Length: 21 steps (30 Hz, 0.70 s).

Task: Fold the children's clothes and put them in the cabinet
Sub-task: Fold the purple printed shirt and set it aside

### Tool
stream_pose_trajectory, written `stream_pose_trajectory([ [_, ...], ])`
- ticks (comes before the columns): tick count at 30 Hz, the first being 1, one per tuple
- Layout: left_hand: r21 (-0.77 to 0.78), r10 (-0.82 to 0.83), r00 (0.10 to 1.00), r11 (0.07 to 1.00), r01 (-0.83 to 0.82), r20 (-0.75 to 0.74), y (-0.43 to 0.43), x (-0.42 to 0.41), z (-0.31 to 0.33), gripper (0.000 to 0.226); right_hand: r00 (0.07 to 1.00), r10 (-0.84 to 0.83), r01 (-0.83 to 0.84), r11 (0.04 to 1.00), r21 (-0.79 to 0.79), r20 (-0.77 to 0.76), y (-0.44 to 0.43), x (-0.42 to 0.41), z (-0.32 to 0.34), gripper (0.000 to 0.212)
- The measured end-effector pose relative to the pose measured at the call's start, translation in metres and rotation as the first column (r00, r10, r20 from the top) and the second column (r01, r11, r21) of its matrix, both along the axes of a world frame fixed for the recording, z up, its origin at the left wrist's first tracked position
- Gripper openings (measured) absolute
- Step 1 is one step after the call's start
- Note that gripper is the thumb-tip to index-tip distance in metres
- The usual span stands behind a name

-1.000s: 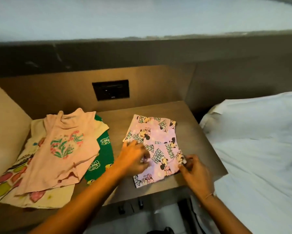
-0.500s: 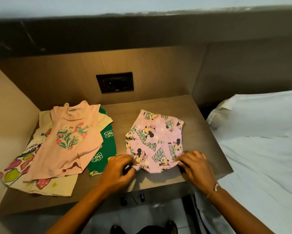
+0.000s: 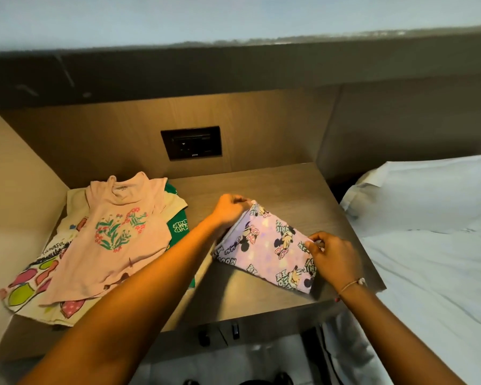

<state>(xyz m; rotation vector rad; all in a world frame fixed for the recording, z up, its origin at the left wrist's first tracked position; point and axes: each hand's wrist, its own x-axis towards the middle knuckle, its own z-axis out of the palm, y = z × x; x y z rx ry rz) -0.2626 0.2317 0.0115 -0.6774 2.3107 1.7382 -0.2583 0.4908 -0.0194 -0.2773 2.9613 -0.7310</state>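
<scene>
A wooden table (image 3: 261, 295) set in a panelled alcove, with a dark socket plate (image 3: 191, 143) on the back wall and a bed with white bedding (image 3: 428, 245) along its right side. On the right half of the table lies a lilac cartoon-print garment (image 3: 267, 245), folded over on itself and partly raised off the surface. The left hand (image 3: 229, 209) pinches the garment's far upper corner, its grip closed on the fabric edge. The right hand (image 3: 335, 257) pinches the near right edge in a closed grip; a thin bracelet (image 3: 351, 284) circles that wrist. On the left half of the table, well apart from the lilac piece, a pink floral top (image 3: 114, 237) lies spread flat over a cream printed shirt (image 3: 28, 290) and a green garment (image 3: 178, 226), the pile unfolded.
</scene>
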Motion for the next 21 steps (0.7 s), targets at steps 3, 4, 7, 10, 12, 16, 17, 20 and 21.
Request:
stream_pose_trajectory([
  [3,-0.382,-0.012,0.993,0.924,-0.032,-0.114,0.015,0.000,0.001,0.039,0.992,-0.040,0.043,0.999,0.020,-0.118,-0.002,0.003,-0.009,0.038],
  [4,-0.545,-0.064,0.984,0.837,-0.037,-0.165,0.018,0.009,-0.005,0.042,0.984,-0.019,0.020,1.000,0.006,-0.178,-0.002,0.004,-0.010,0.041],
  [7,-0.711,-0.234,0.955,0.702,0.035,-0.184,0.044,0.067,-0.038,0.056,0.949,0.203,-0.192,0.979,0.067,-0.240,0.001,0.008,-0.019,0.045],
  [10,-0.762,-0.361,0.930,0.582,0.283,0.070,0.066,0.108,-0.077,0.072,0.927,0.373,-0.351,0.899,0.263,-0.041,0.008,0.010,-0.029,0.050],
  [12,-0.818,-0.444,0.883,0.444,0.365,0.153,0.051,0.105,-0.090,0.069,0.916,0.400,-0.382,0.880,0.281,-0.007,0.014,0.013,-0.031,0.052],
  [16,-0.853,-0.640,0.751,0.291,0.433,0.163,-0.005,0.074,-0.076,0.058,0.844,0.536,-0.522,0.823,0.223,-0.001,0.020,0.038,-0.033,0.058],
  [17,-0.855,-0.679,0.712,0.250,0.454,0.179,-0.014,0.070,-0.070,0.057,0.820,0.572,-0.558,0.800,0.223,-0.001,0.020,0.045,-0.034,0.060],
  [20,-0.883,-0.764,0.638,0.234,0.408,0.092,-0.024,0.085,-0.058,0.057,0.799,0.597,-0.580,0.797,0.168,-0.075,0.021,0.055,-0.033,0.061],
  [21,-0.882,-0.785,0.618,0.263,0.390,0.039,-0.026,0.099,-0.058,0.059,0.786,0.613,-0.594,0.785,0.175,-0.081,0.023,0.055,-0.033,0.064],
])
